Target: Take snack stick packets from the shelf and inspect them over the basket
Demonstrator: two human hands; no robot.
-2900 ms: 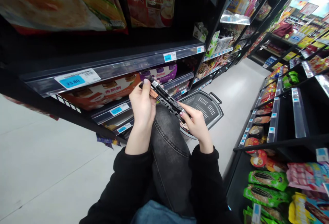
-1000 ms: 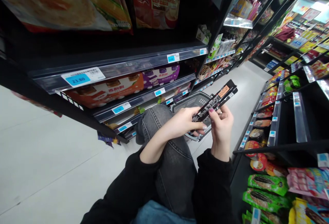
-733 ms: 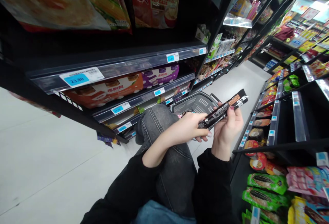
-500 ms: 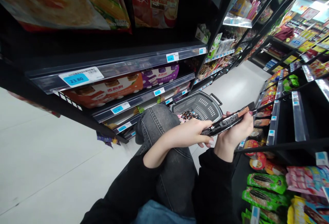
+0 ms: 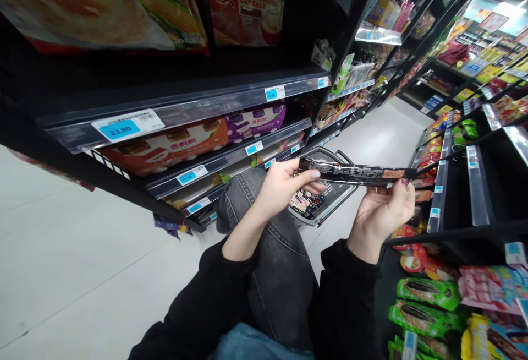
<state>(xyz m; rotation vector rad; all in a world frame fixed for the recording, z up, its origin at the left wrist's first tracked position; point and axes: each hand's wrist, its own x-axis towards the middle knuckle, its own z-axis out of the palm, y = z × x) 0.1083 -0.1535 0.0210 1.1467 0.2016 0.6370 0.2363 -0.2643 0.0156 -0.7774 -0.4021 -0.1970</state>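
Observation:
A long, narrow black snack packet [image 5: 350, 173] with pale lettering and an orange-brown patch stretches between my two hands. My left hand [image 5: 284, 184] pinches its left end, thumb on top. At the other end, my right hand [image 5: 383, 211] grips it near the orange-brown patch, thumb pressed against the edge. Beneath the packet, a grey shopping basket [image 5: 336, 208] stands on the floor, partly hidden by the packet and my left hand. Several small dark and pink packets [image 5: 307, 201] lie in the basket.
On the left, a black shelf [image 5: 185, 96] holds cereal bags [image 5: 247, 7] and cup-drink packs [image 5: 173, 142]. To the right, another rack holds green snack bags [image 5: 427, 316] and a pink bag [image 5: 490, 288]. My bent knee [image 5: 243, 195] is beside the basket. Pale floor [image 5: 379, 134] runs along the aisle.
The packet has swung from a slant to nearly level, its left end rising. My left hand has moved up and left with it. The basket appears turned and shifted under the packet.

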